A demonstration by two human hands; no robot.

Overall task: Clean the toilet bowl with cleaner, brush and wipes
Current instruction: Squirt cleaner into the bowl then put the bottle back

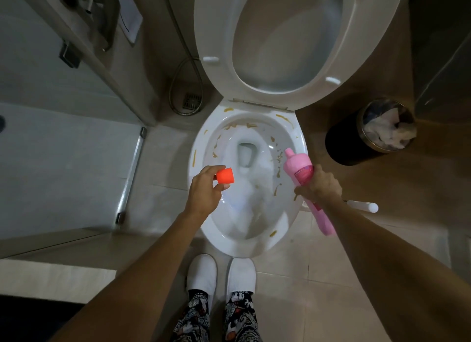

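The toilet bowl [244,229] sits open in the middle of the floor, its seat and lid [288,35] raised behind it, and yellow-brown smears [283,117] dot the rim and the inner wall around the drain opening. Over the bowl's left rim, the left hand [204,186] pinches an orange-red cap [225,175] between thumb and fingertips, the cap held above the bowl's water. At the bowl's right rim, the right hand [319,184] grips a pink cleaner bottle [298,167] around its middle; the bottle is uncapped and tilted, its nozzle pointing over the right inner wall of the bowl and its base hanging out past the rim toward the floor. Just right of the bowl, below the right wrist, a white cylindrical handle [363,206] shows, lying low by the floor; what it belongs to cannot be told. Farther right of the bowl stands a dark round bin [341,142] with crumpled white paper [387,131] inside. Left of the bowl's back end, a metal hose [183,86] loops down to a floor drain [191,100]. In front of the bowl, 2 white slippers [221,275] stand side by side on the tiled floor [293,290], with patterned trouser legs above them.
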